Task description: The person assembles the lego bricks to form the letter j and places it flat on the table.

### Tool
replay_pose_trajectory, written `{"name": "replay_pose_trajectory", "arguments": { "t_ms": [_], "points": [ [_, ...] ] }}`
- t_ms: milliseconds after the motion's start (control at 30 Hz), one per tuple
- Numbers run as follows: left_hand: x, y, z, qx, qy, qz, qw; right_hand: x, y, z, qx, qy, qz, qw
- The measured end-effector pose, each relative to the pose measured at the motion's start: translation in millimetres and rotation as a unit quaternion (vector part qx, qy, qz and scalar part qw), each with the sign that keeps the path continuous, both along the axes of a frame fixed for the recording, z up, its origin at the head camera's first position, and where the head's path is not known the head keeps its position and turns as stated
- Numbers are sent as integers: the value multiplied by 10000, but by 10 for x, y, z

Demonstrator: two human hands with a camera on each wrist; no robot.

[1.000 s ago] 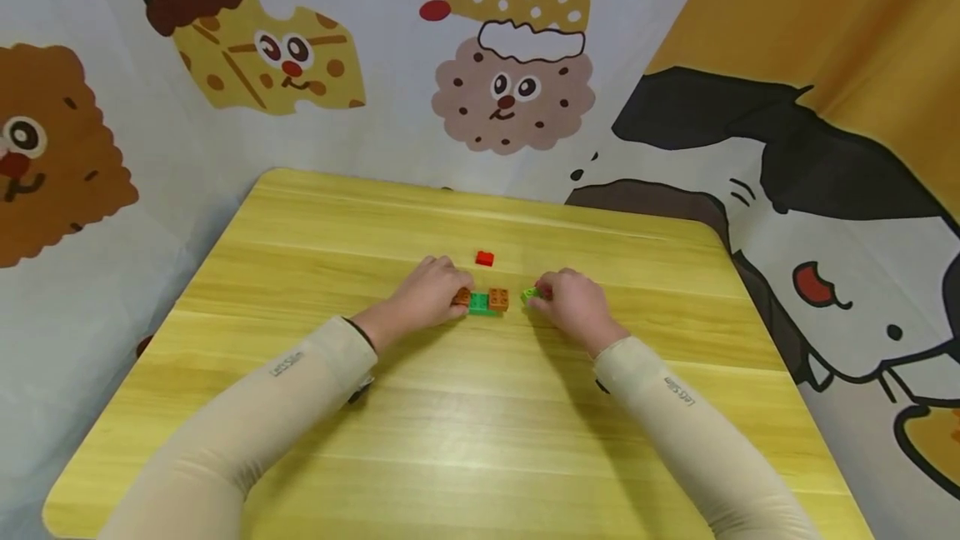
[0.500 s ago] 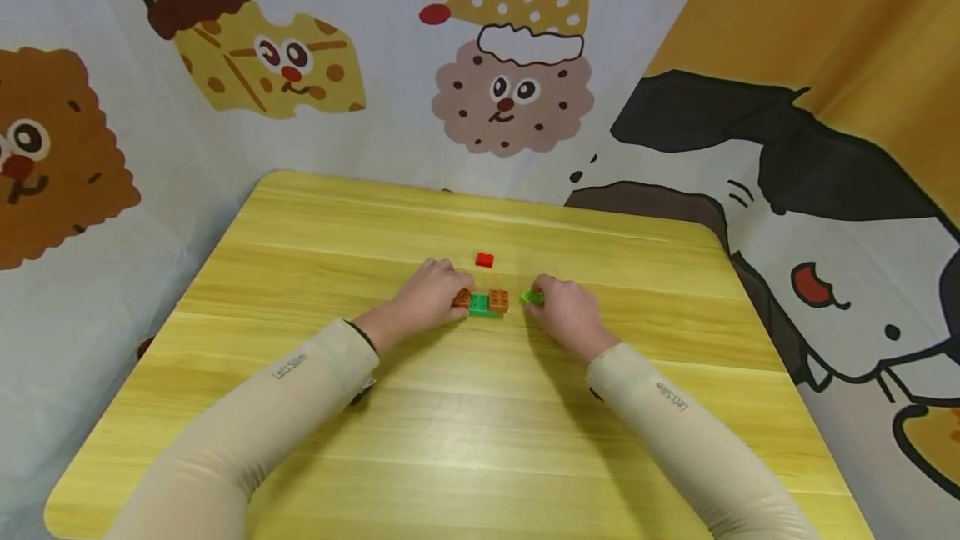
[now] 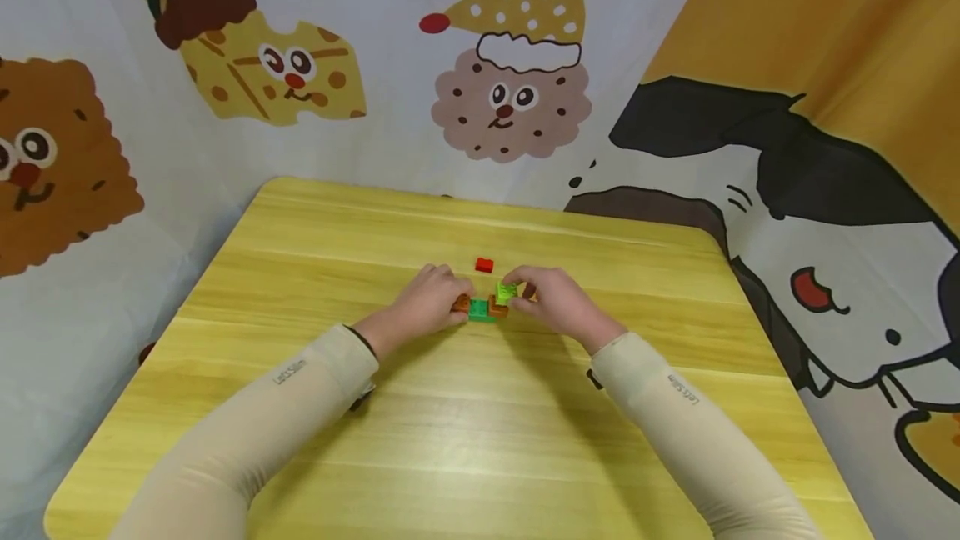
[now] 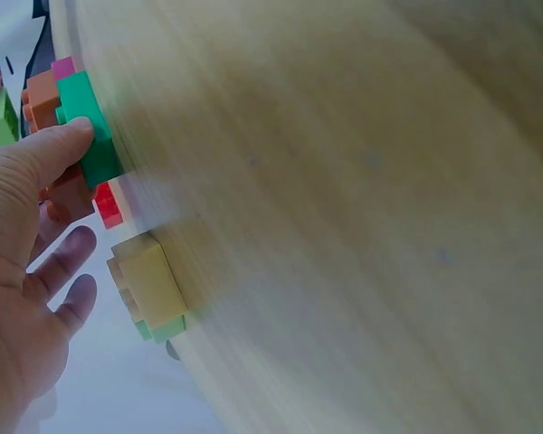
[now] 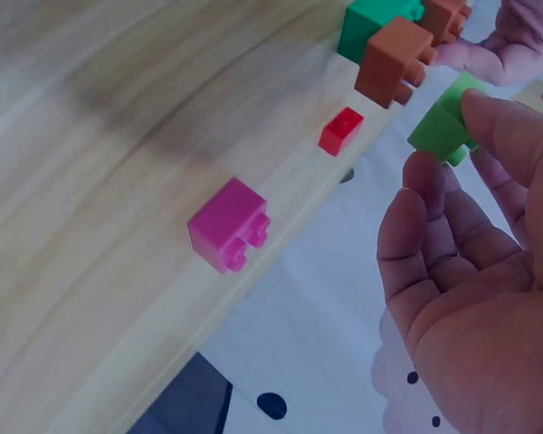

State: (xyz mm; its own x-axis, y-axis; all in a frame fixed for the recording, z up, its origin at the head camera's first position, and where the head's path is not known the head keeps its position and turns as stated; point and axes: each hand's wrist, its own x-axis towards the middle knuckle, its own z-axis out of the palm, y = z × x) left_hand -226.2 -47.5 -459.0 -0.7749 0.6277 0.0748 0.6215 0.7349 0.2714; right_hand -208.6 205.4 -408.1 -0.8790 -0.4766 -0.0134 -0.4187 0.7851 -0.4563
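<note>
My left hand (image 3: 427,302) grips the left end of a small toy-brick build on the table. Its long green brick (image 3: 479,310) carries an orange-brown brick at each end; the right-hand orange brick (image 5: 395,61) shows its studs in the right wrist view. In the left wrist view the thumb presses against the green brick (image 4: 96,149). Between thumb and fingertips, my right hand (image 3: 564,305) pinches a light green brick (image 3: 506,292), which overlaps the right-hand orange brick in the head view. From the right wrist, this light green brick (image 5: 445,122) appears apart from the build.
A red brick (image 3: 484,265) lies behind the build. The right wrist view has a magenta brick (image 5: 228,224) on the table, hidden by the right hand in the head view. A tan brick (image 4: 152,282) with light green beneath it shows near the left hand. A printed cloth (image 3: 397,140) hangs behind the table.
The right hand has lifted the light green brick and carried it left, from beside the build to over its right end. The left hand keeps its grip in place.
</note>
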Motion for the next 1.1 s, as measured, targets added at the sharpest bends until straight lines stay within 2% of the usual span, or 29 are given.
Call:
{"name": "replay_pose_trajectory", "arguments": {
  "t_ms": [467,733,900,1100],
  "points": [
    [29,10,6,72,-10,-8,10000,17,-53,-131,22,-22,-56,10000],
    [12,1,-5,109,25,1,9999,10,-57,-160,-461,-360,-333,9977],
    [5,-2,-39,129,74,1,9999,4,-77,-215,-1037,-811,-884,9873],
    [8,4,-33,116,103,4,9999,-12,-79,-255,-1626,-1622,-1272,9649]
  ]
}}
